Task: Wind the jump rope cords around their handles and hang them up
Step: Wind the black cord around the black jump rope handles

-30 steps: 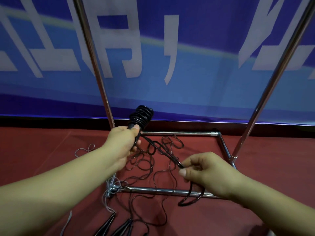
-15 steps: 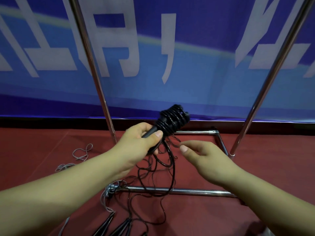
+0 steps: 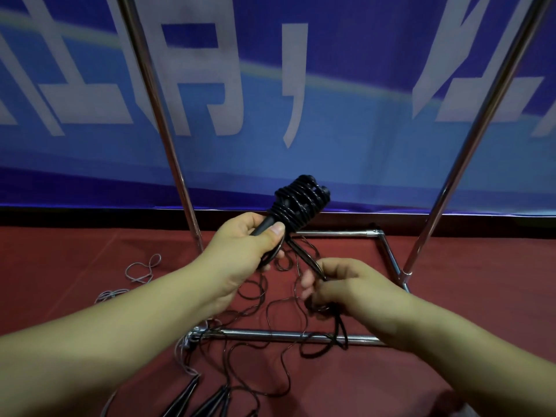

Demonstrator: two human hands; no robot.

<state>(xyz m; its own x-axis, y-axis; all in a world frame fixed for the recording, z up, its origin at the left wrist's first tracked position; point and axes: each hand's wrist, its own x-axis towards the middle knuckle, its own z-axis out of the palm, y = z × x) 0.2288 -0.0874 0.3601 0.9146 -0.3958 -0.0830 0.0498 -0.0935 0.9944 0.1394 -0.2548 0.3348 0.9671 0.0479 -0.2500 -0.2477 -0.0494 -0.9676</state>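
Down and toward the body goes the right hand [image 3: 346, 284] since half a second ago, and now it pinches the black cord [image 3: 304, 254] where before its fingers hung loose beside the bundle. Left hand [image 3: 249, 251] is curled round the lower end of the black handles [image 3: 266, 225], thumb pressed on top, holding them tilted up and to the right. Wound cord coils [image 3: 301, 203] sit thick on the upper end, just above that thumb. From the coils a taut stretch of cord runs down-right into the right hand's fingertips; more of it hangs out below the palm and loops over the chrome base bar [image 3: 270, 335] of the rack.

Loose black cord sprawls on the red floor [image 3: 451, 266] between and beneath both hands. A thin grey cord [image 3: 144, 269] lies well to the left. More dark handles [image 3: 207, 404] at the bottom edge are cut off by the frame. How many handles the left hand holds I can't quite tell; possibly two, hidden under the winding. Two chrome uprights [image 3: 168, 145] rise before the blue banner [image 3: 361, 145].
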